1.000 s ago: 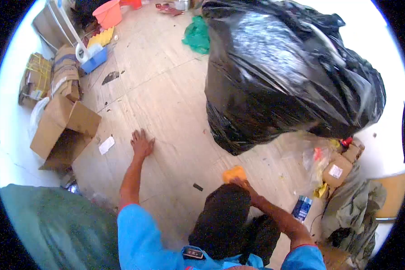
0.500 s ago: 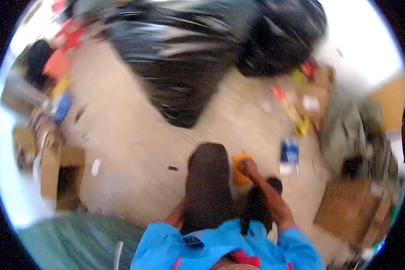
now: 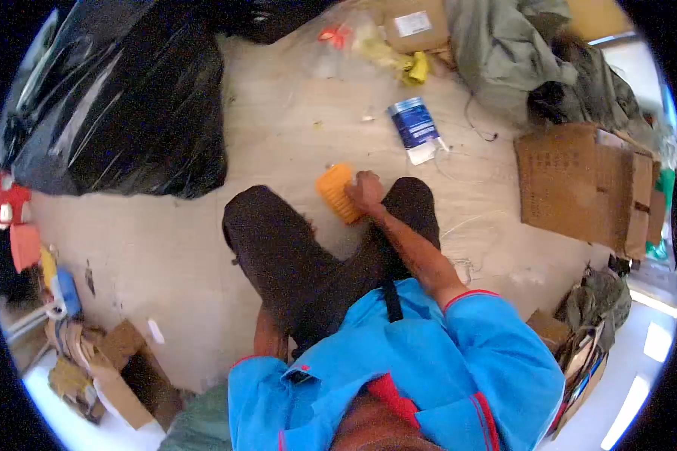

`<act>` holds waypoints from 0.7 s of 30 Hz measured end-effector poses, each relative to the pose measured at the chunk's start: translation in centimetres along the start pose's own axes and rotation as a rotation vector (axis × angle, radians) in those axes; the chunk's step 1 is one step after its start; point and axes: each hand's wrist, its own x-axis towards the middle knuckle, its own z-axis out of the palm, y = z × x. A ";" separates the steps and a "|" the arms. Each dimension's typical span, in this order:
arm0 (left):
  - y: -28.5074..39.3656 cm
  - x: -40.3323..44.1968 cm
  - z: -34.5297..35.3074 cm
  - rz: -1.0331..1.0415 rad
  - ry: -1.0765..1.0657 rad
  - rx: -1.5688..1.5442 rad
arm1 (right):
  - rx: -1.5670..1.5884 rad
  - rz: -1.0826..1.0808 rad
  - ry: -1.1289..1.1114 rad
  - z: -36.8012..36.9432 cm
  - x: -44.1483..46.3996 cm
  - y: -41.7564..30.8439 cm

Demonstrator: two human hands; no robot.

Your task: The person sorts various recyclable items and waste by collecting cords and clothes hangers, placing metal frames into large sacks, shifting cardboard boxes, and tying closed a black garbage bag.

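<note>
You are gripping orange ribbed piece [image 3: 336, 192] by side with right hand [image 3: 365, 193], away from edges of floor [image 3: 278, 135]; probably light, stiff, ribs helping hold. Left hand hiding: cannot tell.

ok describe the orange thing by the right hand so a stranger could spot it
Start from the big black plastic bag, upper left. To its lower right, between the person's knees, the right hand holds the orange ridged object. Its ribbed orange surface sets it apart from the blue-and-white packet lying farther ahead.
</note>
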 end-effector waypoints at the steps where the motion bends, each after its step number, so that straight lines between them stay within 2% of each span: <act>1: 0.3 0.7 0.7 -0.006 -0.017 -0.014 | -0.152 -0.008 0.115 0.2 -0.1 0.3; 3: 0.8 2.1 2.3 -0.006 -0.058 -0.028 | -0.060 0.068 -0.151 0.8 -0.2 0.9; 5: 1.3 2.7 3.4 -0.006 -0.091 -0.029 | -0.045 -0.024 -0.229 1.4 -0.6 0.7; 6: 1.5 2.9 3.8 -0.003 -0.105 -0.026 | -0.049 -0.011 -0.211 1.2 -0.8 0.4; 8: 1.6 2.8 4.0 0.004 -0.124 -0.019 | -0.105 -0.168 -0.210 0.4 -1.2 -0.4; 10: 1.8 2.6 3.5 0.019 -0.143 -0.005 | -0.043 -0.223 -0.340 5.3 1.2 2.7; 12: 1.8 2.0 2.3 0.027 -0.144 0.004 | 0.119 -0.019 -0.348 4.2 0.4 1.4; 13: 1.9 1.4 1.7 0.026 -0.143 0.008 | 0.229 -0.056 -0.323 3.0 -0.2 1.2; 14: 1.8 0.9 0.8 0.028 -0.132 0.013 | 0.324 -0.099 -0.175 2.4 -1.4 0.6; 15: 2.0 0.9 0.0 0.036 -0.119 0.018 | 0.323 -0.105 -0.151 1.9 -1.1 0.5; 17: 2.6 0.6 -1.5 0.062 -0.098 0.031 | 0.378 -0.196 -0.408 1.2 0.3 0.3; 18: 3.0 0.6 -2.2 0.086 -0.084 0.035 | 0.380 -0.204 -0.385 0.3 0.4 0.0; 20: 4.2 0.3 -3.8 0.123 -0.054 0.044 | 0.776 0.174 -0.341 -2.0 -0.1 -0.2; 21: 5.0 0.3 -4.4 0.139 -0.035 0.048 | 0.781 0.167 -0.331 -3.1 0.1 0.3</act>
